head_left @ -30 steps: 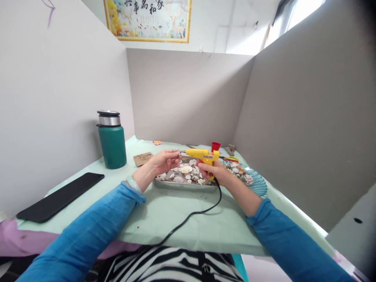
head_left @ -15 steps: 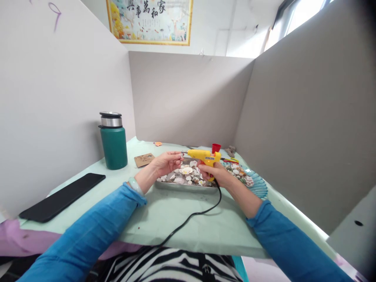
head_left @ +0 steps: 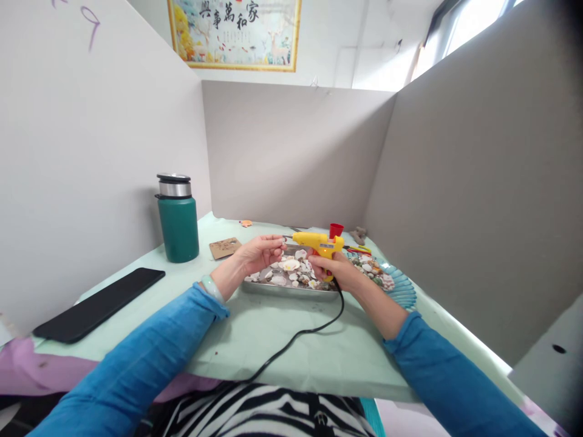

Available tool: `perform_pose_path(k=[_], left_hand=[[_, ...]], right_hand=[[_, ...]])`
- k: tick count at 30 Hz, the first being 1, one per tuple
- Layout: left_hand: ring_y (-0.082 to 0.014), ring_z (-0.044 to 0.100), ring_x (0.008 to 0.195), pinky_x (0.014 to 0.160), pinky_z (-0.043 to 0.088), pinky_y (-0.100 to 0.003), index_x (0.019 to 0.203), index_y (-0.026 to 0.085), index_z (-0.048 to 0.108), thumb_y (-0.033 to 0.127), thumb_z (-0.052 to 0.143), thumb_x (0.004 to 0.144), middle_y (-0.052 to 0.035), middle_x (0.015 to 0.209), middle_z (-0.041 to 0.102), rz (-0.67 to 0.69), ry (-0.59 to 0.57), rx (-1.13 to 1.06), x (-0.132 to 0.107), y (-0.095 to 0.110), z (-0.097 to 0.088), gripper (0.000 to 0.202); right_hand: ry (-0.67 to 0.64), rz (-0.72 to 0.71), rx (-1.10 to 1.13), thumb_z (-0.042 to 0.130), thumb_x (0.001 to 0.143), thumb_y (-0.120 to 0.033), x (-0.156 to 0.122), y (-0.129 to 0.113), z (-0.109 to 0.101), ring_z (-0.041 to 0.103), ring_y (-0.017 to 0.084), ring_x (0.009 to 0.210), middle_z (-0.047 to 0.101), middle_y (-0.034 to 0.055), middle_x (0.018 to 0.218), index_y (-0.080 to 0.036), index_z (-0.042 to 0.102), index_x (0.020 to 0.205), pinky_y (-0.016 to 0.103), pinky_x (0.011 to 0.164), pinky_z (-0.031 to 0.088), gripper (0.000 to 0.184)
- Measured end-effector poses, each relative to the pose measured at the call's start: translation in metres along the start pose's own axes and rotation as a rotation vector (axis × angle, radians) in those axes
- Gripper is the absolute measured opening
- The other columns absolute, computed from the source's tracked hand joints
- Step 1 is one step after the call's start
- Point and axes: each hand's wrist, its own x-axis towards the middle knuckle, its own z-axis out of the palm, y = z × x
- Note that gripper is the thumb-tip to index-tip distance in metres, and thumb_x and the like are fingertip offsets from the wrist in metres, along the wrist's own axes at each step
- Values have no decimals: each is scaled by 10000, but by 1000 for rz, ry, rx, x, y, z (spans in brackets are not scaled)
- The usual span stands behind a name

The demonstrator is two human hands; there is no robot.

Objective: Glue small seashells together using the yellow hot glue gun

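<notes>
My right hand (head_left: 331,267) is wrapped round the handle of a yellow hot glue gun (head_left: 314,240), its nozzle aimed left. A black cord runs from the handle down over the table's front edge. In a pinch, my left hand (head_left: 263,252) holds something small right at the nozzle tip; its kind is too small to make out. Below both hands lies a metal tray (head_left: 291,292) of white seashells (head_left: 289,264) and small pebbles. To the right of my right hand, a blue glass plate (head_left: 403,288) bears more shells and stones.
A green bottle (head_left: 178,227) stands at the left, with a flat black object (head_left: 100,304) in front of it. Near the tray lies a brown card (head_left: 225,247). Behind the glue gun are a red cup (head_left: 336,230) and colourful-handled tools (head_left: 359,249). Grey partitions (head_left: 296,152) enclose the table.
The hands and glue gun hold nearly the same pose, nozzle still at the left fingertips. The whole view has shifted very slightly.
</notes>
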Motion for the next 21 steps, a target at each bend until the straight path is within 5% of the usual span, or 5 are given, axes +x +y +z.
perform_pose_path(k=[21], left_hand=[[-55,552,492,554,495,-185,827,97,590,60,633,745,-33,667,634,22,-26,-13,1,0,-4,100]], right_hand=[[-15,13,-18,653,736,-380,-1,-1,0,325,69,422,417,-69,470,-172,548,756,229,433,246,234]])
